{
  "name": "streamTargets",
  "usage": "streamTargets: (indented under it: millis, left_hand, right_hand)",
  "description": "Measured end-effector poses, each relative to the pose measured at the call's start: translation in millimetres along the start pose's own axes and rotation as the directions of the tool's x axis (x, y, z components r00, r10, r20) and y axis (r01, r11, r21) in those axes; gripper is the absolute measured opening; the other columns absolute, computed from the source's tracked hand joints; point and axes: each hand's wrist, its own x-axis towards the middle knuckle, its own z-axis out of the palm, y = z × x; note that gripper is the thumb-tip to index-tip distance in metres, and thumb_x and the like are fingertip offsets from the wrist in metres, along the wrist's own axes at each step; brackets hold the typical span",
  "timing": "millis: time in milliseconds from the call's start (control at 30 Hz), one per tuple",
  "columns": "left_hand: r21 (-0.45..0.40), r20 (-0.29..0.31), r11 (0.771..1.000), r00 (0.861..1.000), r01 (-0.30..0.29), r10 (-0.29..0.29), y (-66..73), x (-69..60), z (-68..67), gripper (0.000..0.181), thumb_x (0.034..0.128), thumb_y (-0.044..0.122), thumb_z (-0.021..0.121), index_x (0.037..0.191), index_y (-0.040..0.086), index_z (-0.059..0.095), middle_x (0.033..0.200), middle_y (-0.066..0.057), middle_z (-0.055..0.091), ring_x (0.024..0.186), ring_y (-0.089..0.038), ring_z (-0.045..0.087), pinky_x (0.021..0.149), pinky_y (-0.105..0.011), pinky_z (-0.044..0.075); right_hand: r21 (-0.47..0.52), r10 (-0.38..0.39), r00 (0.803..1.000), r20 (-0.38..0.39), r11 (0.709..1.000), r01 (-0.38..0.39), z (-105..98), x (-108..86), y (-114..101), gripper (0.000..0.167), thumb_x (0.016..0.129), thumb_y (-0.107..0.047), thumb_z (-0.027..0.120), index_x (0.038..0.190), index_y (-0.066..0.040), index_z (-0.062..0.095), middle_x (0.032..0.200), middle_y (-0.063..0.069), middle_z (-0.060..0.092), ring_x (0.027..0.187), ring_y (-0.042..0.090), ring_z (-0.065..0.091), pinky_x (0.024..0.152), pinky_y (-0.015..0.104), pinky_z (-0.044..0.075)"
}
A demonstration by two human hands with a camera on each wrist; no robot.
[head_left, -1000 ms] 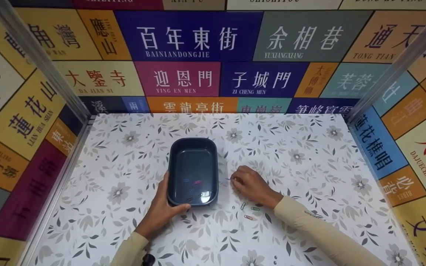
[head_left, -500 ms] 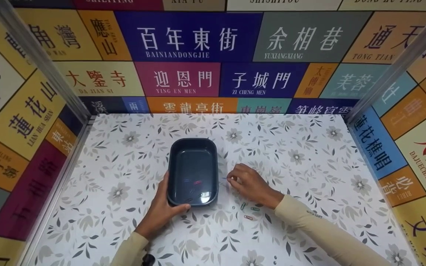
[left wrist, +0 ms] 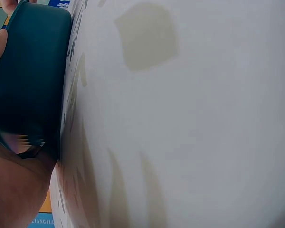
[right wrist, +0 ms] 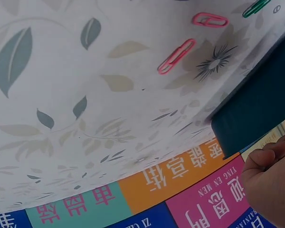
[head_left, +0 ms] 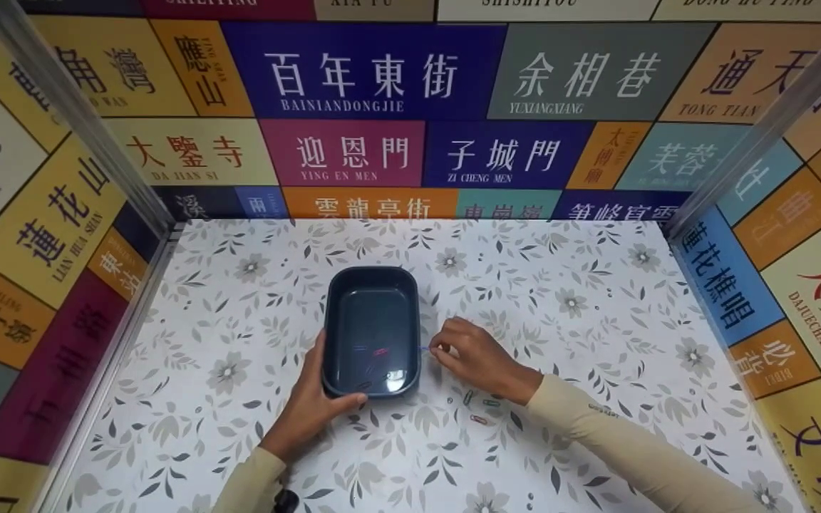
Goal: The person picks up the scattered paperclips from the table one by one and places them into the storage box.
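Observation:
A dark blue rectangular baking dish (head_left: 371, 306) sits on the table, with several small paper clips on its floor, among them a pink one (head_left: 380, 351) and a blue one (head_left: 359, 348). My left hand (head_left: 321, 395) holds the dish at its near left corner, fingers along the side and thumb at the near end. Just off the dish's right wall, my right hand (head_left: 474, 356) pinches a thin blue paper clip (head_left: 424, 348) between thumb and fingertips. Below that hand lie two green paper clips (head_left: 491, 402) and a red paper clip (head_left: 478, 420).
White floral paper covers the table (head_left: 560, 456). Printed sign panels (head_left: 364, 71) wall in the back and both sides. In the right wrist view, two pink clips (right wrist: 176, 56) and a green clip (right wrist: 256, 8) lie on the floral surface near the dish.
My right hand has shifted slightly left toward the dish with the blue paper clip in its fingers. The left hand and the dish have stayed in place.

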Motion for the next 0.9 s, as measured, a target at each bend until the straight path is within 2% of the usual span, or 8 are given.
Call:
streamTargets:
  millis: [267, 600, 767, 900]
  left_hand:
    - [0.003, 0.005, 0.999, 0.999, 0.052, -0.052, 1.4, 0.0, -0.5, 0.139, 0.0821, 0.041, 0.099, 0.180, 0.024, 0.002, 0.184, -0.006, 0.012, 0.169, -0.029, 0.012, 0.134, -0.058, 0.010]
    - [0.000, -0.002, 0.999, 0.999, 0.041, -0.041, 1.5, 0.0, -0.4, 0.140, 0.0804, 0.044, 0.100, 0.180, 0.027, 0.003, 0.184, -0.005, 0.014, 0.168, -0.028, 0.013, 0.134, -0.056, 0.011]
    - [-0.004, -0.008, 1.000, 1.000, 0.018, -0.018, 0.5, 1.5, 0.1, 0.139, 0.0812, 0.041, 0.100, 0.180, 0.024, 0.004, 0.184, -0.009, 0.015, 0.168, -0.032, 0.014, 0.133, -0.058, 0.011]
    - [-0.009, -0.001, 1.000, 1.000, 0.022, -0.022, 0.4, 1.8, -0.5, 0.138, 0.0826, 0.037, 0.100, 0.179, 0.029, 0.002, 0.184, -0.007, 0.015, 0.168, -0.029, 0.015, 0.133, -0.057, 0.013]
  right_hand:
    - [0.022, 0.021, 0.999, 0.045, 1.000, -0.022, -3.5, 7.1, -5.0, 0.006, 0.098, -0.001, 0.080, 0.097, -0.006, 0.081, 0.088, 0.003, 0.066, 0.084, 0.019, 0.064, 0.075, 0.032, 0.056]
    - [0.005, -0.003, 0.995, 0.099, 1.000, 0.002, -3.0, 18.5, -9.1, 0.004, 0.099, -0.002, 0.079, 0.101, -0.004, 0.082, 0.093, 0.003, 0.069, 0.087, 0.019, 0.065, 0.078, 0.031, 0.057]
    - [-0.018, -0.009, 0.993, 0.121, 1.000, 0.011, 0.6, 22.6, -10.7, 0.006, 0.098, -0.001, 0.079, 0.101, -0.006, 0.082, 0.095, 0.003, 0.070, 0.090, 0.017, 0.065, 0.080, 0.030, 0.058]
    - [-0.023, -0.014, 0.989, 0.144, 1.000, 0.017, 3.7, 26.5, -11.6, 0.005, 0.099, -0.003, 0.079, 0.102, -0.005, 0.083, 0.099, 0.004, 0.072, 0.093, 0.017, 0.066, 0.082, 0.031, 0.058]
